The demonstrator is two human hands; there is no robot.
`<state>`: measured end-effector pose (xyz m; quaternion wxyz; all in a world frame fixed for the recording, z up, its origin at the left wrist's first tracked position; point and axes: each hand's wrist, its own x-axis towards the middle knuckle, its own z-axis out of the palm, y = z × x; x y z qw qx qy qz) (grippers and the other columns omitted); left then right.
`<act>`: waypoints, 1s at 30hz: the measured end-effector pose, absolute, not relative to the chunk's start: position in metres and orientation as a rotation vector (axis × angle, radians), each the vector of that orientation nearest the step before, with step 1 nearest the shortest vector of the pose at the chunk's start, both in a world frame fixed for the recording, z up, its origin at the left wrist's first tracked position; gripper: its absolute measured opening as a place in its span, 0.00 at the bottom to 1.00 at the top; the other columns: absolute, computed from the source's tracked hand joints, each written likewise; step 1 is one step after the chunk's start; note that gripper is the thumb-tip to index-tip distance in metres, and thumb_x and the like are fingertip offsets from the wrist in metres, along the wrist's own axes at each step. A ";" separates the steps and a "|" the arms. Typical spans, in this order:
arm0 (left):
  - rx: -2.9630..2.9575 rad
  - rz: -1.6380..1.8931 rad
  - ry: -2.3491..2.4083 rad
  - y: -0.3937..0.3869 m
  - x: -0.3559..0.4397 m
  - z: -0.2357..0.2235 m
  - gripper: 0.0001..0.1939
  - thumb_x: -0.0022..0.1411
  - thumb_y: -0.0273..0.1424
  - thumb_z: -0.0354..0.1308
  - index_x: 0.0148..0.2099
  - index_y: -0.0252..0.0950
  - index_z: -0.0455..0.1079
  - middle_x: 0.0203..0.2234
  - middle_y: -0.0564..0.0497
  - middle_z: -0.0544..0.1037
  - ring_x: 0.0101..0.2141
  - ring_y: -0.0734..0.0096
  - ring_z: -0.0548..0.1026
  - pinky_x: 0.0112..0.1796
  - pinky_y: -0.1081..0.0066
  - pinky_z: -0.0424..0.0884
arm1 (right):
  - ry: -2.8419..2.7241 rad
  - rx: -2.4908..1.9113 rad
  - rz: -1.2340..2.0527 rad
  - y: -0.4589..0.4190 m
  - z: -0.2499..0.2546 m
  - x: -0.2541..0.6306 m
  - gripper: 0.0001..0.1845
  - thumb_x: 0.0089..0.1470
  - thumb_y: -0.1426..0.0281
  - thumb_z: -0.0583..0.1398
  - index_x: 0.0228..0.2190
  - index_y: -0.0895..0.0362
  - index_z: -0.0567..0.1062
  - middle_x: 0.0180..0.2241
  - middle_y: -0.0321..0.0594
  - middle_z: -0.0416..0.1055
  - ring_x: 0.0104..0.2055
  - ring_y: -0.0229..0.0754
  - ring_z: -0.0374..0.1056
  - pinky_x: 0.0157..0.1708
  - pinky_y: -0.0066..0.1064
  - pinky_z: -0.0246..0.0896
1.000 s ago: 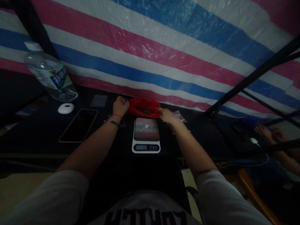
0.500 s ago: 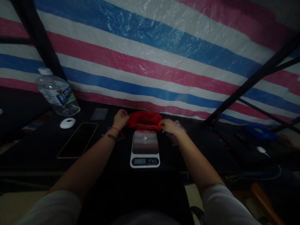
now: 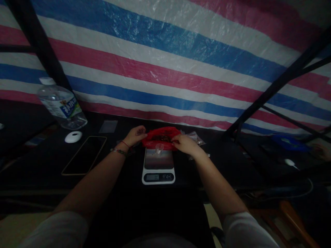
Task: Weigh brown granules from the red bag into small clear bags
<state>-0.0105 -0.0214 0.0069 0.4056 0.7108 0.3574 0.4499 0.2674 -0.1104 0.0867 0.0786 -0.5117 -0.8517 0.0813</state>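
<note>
A red plastic bag [image 3: 152, 143] lies spread beyond a white digital kitchen scale [image 3: 158, 179], its mouth facing up. Small dark pieces [image 3: 164, 137] show inside it, too small to name. At the bag's left rim, my left hand [image 3: 134, 136] is closed, thumb against the plastic. My right hand [image 3: 186, 144] pinches the right rim, fingertips at the opening. On the far part of the scale's plate stands a small clear cup [image 3: 159, 148], close against the near side of the bag. The scale's display is lit, but its digits are hard to read.
To the left are a large plastic bottle [image 3: 62, 105], a white oval case [image 3: 73, 136], a phone [image 3: 84, 155] and a flat clear zip bag [image 3: 108, 126]. Small filled clear bags [image 3: 196, 137] lie beyond my right hand. A striped tarp [image 3: 155, 69] hangs behind the black table.
The bag has come slightly toward me, over the far edge of the scale plate, and its mouth is wider, showing more dark pieces. My right hand has moved in at its rim.
</note>
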 end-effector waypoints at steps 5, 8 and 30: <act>1.707 1.364 1.047 -0.014 -0.009 0.003 0.14 0.50 0.41 0.59 0.31 0.36 0.63 0.24 0.55 0.67 0.27 0.74 0.66 0.30 0.72 0.64 | -2.363 -1.145 0.367 -0.093 0.075 0.246 0.12 0.56 0.76 0.55 0.36 0.58 0.78 0.39 0.42 0.77 0.44 0.40 0.70 0.48 0.32 0.61; 1.596 1.449 1.178 -0.009 -0.008 0.001 0.16 0.50 0.44 0.58 0.34 0.37 0.64 0.24 0.55 0.67 0.26 0.74 0.66 0.29 0.72 0.64 | -2.309 -1.103 0.504 -0.079 0.064 0.236 0.13 0.55 0.77 0.55 0.37 0.58 0.79 0.39 0.41 0.77 0.43 0.39 0.72 0.47 0.31 0.62; 1.589 1.521 1.256 0.002 -0.009 -0.005 0.15 0.51 0.42 0.58 0.35 0.36 0.66 0.25 0.54 0.70 0.27 0.73 0.69 0.31 0.72 0.67 | -2.559 -0.985 0.671 -0.102 0.064 0.229 0.27 0.43 0.64 0.68 0.47 0.56 0.75 0.46 0.44 0.74 0.47 0.44 0.69 0.49 0.34 0.60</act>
